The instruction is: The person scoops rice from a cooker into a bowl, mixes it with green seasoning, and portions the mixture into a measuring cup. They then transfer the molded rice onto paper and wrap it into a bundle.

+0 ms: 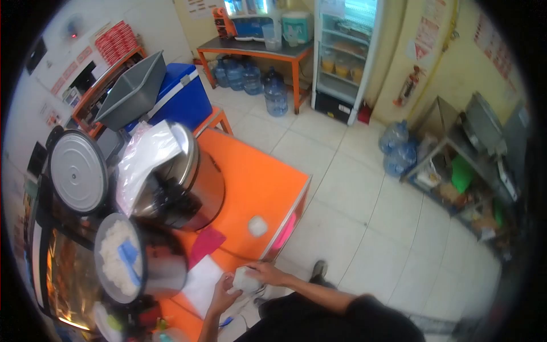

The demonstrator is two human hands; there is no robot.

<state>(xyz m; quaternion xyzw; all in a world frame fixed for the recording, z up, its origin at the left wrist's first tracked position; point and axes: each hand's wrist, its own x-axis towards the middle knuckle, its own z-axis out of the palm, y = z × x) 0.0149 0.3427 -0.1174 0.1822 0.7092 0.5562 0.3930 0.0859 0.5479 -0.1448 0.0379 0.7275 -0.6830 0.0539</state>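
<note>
Near the front edge of the orange table, my left hand (225, 292) grips the left side of a small white container (246, 280), fingers curled round it. My right hand (266, 273) is closed on its upper right side. What the container holds cannot be made out. A similar small whitish round container (257, 226) stands on the orange table (250, 182), just beyond my hands. To the left is a tall pot of white rice (117, 251) with a blue scoop (130, 259) lying in it. White paper (199, 285) lies beside my left hand.
A large steel pot (208, 191) carries plastic bags (151, 162) on its lid. A pink cloth (207, 242) lies nearby. Farther off are a blue cooler (185, 100), a grey tub (134, 91), water jugs (276, 100), a glass-door fridge (345, 57) and a cluttered metal shelf (456, 154).
</note>
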